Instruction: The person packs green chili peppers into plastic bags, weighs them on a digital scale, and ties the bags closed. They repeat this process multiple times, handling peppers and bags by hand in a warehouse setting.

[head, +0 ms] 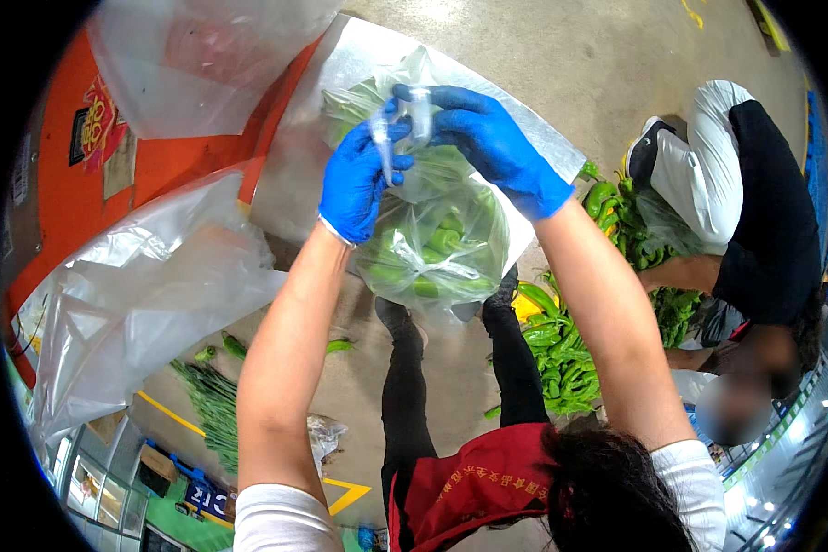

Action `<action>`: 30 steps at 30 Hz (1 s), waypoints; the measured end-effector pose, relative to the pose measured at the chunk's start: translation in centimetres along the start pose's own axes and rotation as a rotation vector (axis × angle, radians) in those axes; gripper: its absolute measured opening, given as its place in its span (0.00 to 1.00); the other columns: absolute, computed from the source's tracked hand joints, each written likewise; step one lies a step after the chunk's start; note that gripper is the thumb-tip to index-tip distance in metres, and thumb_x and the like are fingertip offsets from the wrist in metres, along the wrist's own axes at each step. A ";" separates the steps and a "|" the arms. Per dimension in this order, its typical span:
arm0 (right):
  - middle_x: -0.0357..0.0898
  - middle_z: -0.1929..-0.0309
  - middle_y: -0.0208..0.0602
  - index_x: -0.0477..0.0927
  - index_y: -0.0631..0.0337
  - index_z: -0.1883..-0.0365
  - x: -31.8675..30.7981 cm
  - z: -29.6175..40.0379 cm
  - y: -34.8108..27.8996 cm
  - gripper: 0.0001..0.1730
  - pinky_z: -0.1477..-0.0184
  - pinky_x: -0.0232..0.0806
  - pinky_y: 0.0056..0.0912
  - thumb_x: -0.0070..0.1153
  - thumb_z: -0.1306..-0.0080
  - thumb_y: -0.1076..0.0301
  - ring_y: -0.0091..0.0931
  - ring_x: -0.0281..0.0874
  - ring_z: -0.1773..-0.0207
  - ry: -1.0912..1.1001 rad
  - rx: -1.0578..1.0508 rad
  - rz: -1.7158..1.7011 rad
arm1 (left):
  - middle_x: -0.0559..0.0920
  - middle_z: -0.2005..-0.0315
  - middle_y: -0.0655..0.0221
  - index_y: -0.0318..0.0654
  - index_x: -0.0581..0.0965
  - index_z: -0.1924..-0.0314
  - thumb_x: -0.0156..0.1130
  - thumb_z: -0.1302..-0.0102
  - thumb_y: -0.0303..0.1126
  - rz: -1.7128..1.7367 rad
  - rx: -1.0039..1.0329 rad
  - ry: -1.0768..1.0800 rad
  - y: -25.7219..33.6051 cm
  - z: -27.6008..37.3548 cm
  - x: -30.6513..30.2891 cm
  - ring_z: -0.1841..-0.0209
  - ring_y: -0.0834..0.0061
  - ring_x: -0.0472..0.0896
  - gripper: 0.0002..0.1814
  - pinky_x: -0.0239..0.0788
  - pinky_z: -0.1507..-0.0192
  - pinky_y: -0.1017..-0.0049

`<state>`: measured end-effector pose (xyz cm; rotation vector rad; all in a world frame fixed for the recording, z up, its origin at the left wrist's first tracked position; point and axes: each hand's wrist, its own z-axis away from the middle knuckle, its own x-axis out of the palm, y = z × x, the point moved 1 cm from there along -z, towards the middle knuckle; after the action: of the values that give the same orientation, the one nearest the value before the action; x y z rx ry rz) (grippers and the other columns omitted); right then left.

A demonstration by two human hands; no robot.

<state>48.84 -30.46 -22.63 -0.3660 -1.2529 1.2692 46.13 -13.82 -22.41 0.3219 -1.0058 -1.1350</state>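
Observation:
My left hand [362,176], in a blue glove, grips a twisted strand of clear plastic [385,148]. Beside it, my right hand [493,141], gloved in blue too, pinches another twisted length of plastic [421,114]; the strands seem to belong to a bag, though the join is hidden by my fingers. Below and behind them is a clear plastic bag of green peppers [348,103]. Nearer to me is a second clear bag of green peppers [445,238], its top closed in a knot [417,259]. A metal surface [303,131] extends beneath the bags.
Clear plastic sheeting [165,290] drapes on the left by an orange frame [179,165]. Loose green peppers [559,359] pile on the floor at right, where another person [766,207] crouches. Long green stalks [214,407] lie at lower left.

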 end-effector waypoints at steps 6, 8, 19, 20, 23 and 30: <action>0.69 0.55 0.38 0.71 0.65 0.54 0.6 -2.3 -0.3 0.18 0.51 0.62 0.27 0.47 0.44 0.73 0.29 0.69 0.54 -0.208 -0.222 0.655 | 0.74 0.58 0.65 0.37 0.67 0.50 0.56 0.43 0.32 -0.127 -0.272 -0.235 2.1 -0.9 0.4 0.58 0.75 0.75 0.20 0.67 0.53 0.76; 0.67 0.55 0.39 0.71 0.66 0.56 0.0 -2.0 0.2 0.16 0.50 0.60 0.27 0.49 0.44 0.71 0.29 0.67 0.54 -0.191 -0.288 0.820 | 0.74 0.57 0.65 0.38 0.66 0.49 0.57 0.43 0.32 -0.150 -0.404 -0.329 2.8 -1.2 0.4 0.58 0.74 0.75 0.21 0.67 0.51 0.77; 0.67 0.62 0.38 0.70 0.61 0.53 -5.7 5.4 6.3 0.19 0.54 0.61 0.29 0.44 0.42 0.64 0.27 0.67 0.59 0.398 0.065 0.351 | 0.75 0.62 0.72 0.45 0.73 0.57 0.50 0.42 0.44 -0.113 -0.380 0.538 -2.2 -2.4 -9.3 0.62 0.76 0.69 0.17 0.64 0.63 0.73; 0.68 0.61 0.37 0.68 0.59 0.49 -5.5 6.8 5.9 0.21 0.54 0.61 0.30 0.43 0.42 0.65 0.27 0.68 0.60 0.447 0.074 0.149 | 0.73 0.58 0.71 0.48 0.71 0.54 0.51 0.42 0.45 -0.014 -0.296 0.548 -2.1 -0.8 -6.6 0.60 0.75 0.70 0.18 0.65 0.62 0.73; 0.70 0.62 0.36 0.54 0.56 0.39 -3.0 10.3 4.2 0.31 0.65 0.66 0.24 0.42 0.42 0.70 0.24 0.70 0.66 0.571 0.090 -0.028 | 0.63 0.45 0.68 0.57 0.61 0.44 0.50 0.40 0.47 0.088 -0.114 0.668 -2.5 5.1 -6.3 0.46 0.65 0.65 0.24 0.63 0.51 0.65; 0.70 0.67 0.36 0.64 0.57 0.45 5.1 13.4 3.9 0.25 0.71 0.64 0.23 0.45 0.43 0.74 0.22 0.67 0.73 0.314 0.142 -0.164 | 0.71 0.56 0.73 0.53 0.68 0.53 0.48 0.40 0.45 -0.009 -0.543 0.766 -16.3 23.7 -8.1 0.64 0.70 0.70 0.16 0.62 0.71 0.74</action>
<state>34.55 -30.21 -18.38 -0.3380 -0.9027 1.1042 16.97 -7.76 -24.48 0.2830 -0.0138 -1.1093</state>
